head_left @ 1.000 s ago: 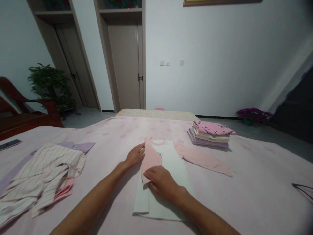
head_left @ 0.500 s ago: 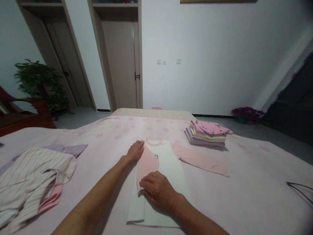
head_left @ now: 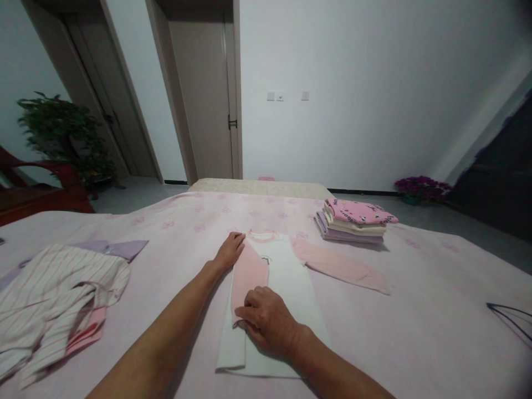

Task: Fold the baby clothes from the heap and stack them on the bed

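A white long-sleeved shirt (head_left: 292,293) with pink sleeves lies flat on the bed cover, its pink-trimmed neck away from me. Its left side is folded inward, and the left sleeve (head_left: 250,271) runs down over the body. My left hand (head_left: 230,250) grips the folded shoulder edge beside the collar, fingers closed on the cloth. Near that sleeve's cuff, my right hand (head_left: 268,318) pinches the fabric between thumb and fingers. The right sleeve (head_left: 344,269) stretches out sideways, untouched. My right hand and forearm hide part of the shirt's lower body.
Folded clothes (head_left: 355,221) form a stack at the back right, a pink printed piece on top. Loose clothes, including a striped garment (head_left: 62,299), lie in a heap at the left. A black hanger (head_left: 509,316) rests at the right edge of the pink bed cover (head_left: 415,299).
The view has tipped slightly downward. My right hand's fingers have bunched a little more at the sleeve cuff; my left hand stays at the shoulder.
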A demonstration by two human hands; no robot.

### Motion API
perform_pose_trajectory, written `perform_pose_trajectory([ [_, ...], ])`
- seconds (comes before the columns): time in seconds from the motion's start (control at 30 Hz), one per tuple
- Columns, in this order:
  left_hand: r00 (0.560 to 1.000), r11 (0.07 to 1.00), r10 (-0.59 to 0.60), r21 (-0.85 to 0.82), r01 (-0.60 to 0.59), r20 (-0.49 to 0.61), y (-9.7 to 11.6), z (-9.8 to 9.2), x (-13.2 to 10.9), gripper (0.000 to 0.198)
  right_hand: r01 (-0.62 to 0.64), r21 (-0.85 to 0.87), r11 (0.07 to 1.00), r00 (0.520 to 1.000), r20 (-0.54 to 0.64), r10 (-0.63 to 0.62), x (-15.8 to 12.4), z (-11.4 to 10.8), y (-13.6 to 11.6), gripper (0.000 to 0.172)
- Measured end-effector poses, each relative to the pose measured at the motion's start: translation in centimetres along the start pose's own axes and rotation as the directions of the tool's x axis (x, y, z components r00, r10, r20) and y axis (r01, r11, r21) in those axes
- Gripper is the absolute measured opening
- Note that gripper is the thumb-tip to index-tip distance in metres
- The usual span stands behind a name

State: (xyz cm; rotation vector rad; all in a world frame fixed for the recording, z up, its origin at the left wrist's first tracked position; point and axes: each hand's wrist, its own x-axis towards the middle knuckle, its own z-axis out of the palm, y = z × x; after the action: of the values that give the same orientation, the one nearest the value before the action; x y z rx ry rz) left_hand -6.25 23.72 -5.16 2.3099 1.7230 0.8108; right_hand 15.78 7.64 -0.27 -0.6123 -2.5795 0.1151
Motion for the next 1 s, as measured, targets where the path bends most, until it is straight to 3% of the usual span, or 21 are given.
perform_pose_trajectory([
  [0.4, 0.993, 0.987, -0.055, 0.159, 0.037, 0.105, 0.2, -0.6, 0.3, 0.048, 0.058, 0.021, 0.998, 0.998, -0.004, -0.057, -0.2, 0.3, 0.1, 0.012],
  [0.57, 0.992, 0.976, -0.094, 0.202, 0.076, 0.082, 2.9, -1.2, -0.8, 0.050, 0.099, 0.006, 0.995, 0.995, -0.016, -0.099, -0.3, 0.1, 0.0, 0.011],
  [0.77, 0.988, 0.971, -0.091, 0.233, 0.061, 0.121, 7.6, -0.1, -5.1, 0.061, 0.275, -0.022, 0.961, 0.961, 0.019, -0.275, -0.3, 0.1, -0.2, 0.005],
  [1.0, 0.984, 0.945, -0.103, 0.323, 0.053, 0.142, 9.1, -0.2, -6.6, 0.065, 0.421, 0.007, 0.907, 0.903, 0.089, -0.420, -0.7, 0.2, -1.0, 0.009],
])
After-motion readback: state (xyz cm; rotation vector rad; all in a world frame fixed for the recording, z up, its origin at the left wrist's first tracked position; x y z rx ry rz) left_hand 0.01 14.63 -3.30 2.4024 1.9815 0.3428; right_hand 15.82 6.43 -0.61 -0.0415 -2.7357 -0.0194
